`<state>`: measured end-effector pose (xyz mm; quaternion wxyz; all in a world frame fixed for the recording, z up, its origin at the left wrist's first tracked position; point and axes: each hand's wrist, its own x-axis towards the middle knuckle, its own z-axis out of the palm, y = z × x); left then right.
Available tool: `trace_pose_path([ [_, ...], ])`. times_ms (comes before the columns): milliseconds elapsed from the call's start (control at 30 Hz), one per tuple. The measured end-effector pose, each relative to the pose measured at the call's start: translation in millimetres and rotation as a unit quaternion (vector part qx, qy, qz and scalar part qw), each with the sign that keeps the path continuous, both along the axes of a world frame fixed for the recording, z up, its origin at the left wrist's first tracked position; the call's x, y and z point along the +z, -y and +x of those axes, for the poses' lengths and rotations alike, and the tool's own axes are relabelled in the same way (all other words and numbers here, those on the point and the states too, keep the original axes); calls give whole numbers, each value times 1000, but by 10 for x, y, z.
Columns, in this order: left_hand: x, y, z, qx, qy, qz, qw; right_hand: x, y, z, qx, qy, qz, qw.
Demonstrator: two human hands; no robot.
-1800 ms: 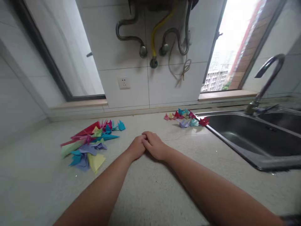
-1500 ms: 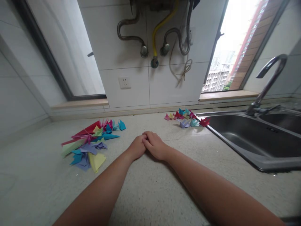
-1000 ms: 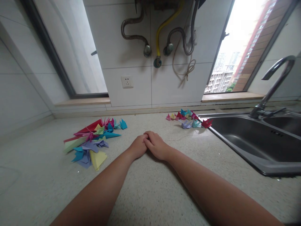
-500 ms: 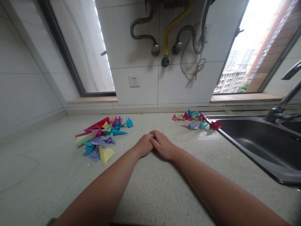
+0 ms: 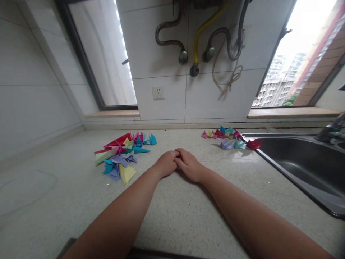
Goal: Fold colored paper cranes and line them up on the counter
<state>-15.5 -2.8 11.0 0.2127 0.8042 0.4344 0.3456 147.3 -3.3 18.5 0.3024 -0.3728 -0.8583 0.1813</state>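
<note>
The speckled bench (image 5: 175, 216) carries two groups of folded paper. The larger pile of coloured paper pieces (image 5: 122, 156) lies left of centre, spread flat, its long red and green pieces running lengthwise from lower left to upper right. The smaller cluster of folded figures (image 5: 229, 138) lies right of centre, just beside the rim of the steel sink (image 5: 302, 165), whose visible basin holds nothing discernible; a red figure (image 5: 253, 144) touches that rim. The left hand (image 5: 167, 164) and right hand (image 5: 190, 167) rest together on the bench at centre frame, between the two groups and apart from both, fingers curled in and touching each other, holding nothing. Nothing stands between hands and paper. Hoses (image 5: 199, 39) and a socket (image 5: 158, 92) occupy the wall above.
</note>
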Motion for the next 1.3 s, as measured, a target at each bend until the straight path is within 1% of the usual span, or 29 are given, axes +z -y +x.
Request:
trace_pose_path([
  [67, 4, -60, -71, 46, -37, 39, 997, -27, -26, -2, -9, 2, 8, 1000],
  [133, 23, -148, -174, 136, -53, 71, 987, -57, -54, 4, -19, 9, 12, 1000],
  [200, 72, -260, -314, 243, -61, 86, 964, -82, -76, 13, -26, 16, 15, 999],
  [233, 110, -321, -396, 288, -71, 92, 951, -91, -84, 18, -28, 20, 15, 999],
  [267, 154, -383, -484, 320, -89, 101, 938, -98, -90, 22, -28, 23, 17, 999],
  [333, 248, -505, -663, 350, -109, 111, 924, -102, -93, 28, -27, 28, 21, 999],
  [400, 324, -615, -819, 383, -155, 109, 904, -98, -90, 31, -23, 32, 24, 999],
  [433, 349, -664, -880, 385, -169, 103, 901, -94, -88, 32, -22, 34, 24, 999],
  [533, 363, -783, -979, 370, -203, 81, 903, -82, -83, 33, -22, 42, 23, 999],
  [700, 284, -868, -944, 351, -206, 72, 911, -83, -85, 37, -21, 46, 28, 998],
  [800, 241, -844, -882, 330, -182, 72, 924, -89, -90, 39, -20, 46, 28, 998],
  [933, 230, -727, -762, 277, -138, 75, 948, -98, -114, 45, -27, 35, 29, 999],
  [1000, 249, -629, -671, 236, -69, 68, 967, -102, -145, 50, -34, 12, 31, 999],
  [1067, 281, -497, -555, 176, 65, 32, 982, -103, -185, 57, -44, -29, 26, 998],
  [1100, 298, -419, -490, 145, 137, 5, 980, -100, -205, 60, -50, -55, 20, 997],
  [1133, 315, -334, -423, 118, 198, -24, 973, -94, -222, 64, -56, -83, 12, 995],
  [1200, 341, -153, -291, 80, 294, -83, 949, -72, -237, 69, -64, -141, -7, 988],
  [1300, 337, 93, -134, 43, 376, -135, 916, -26, -204, 73, -40, -205, -44, 977],
])
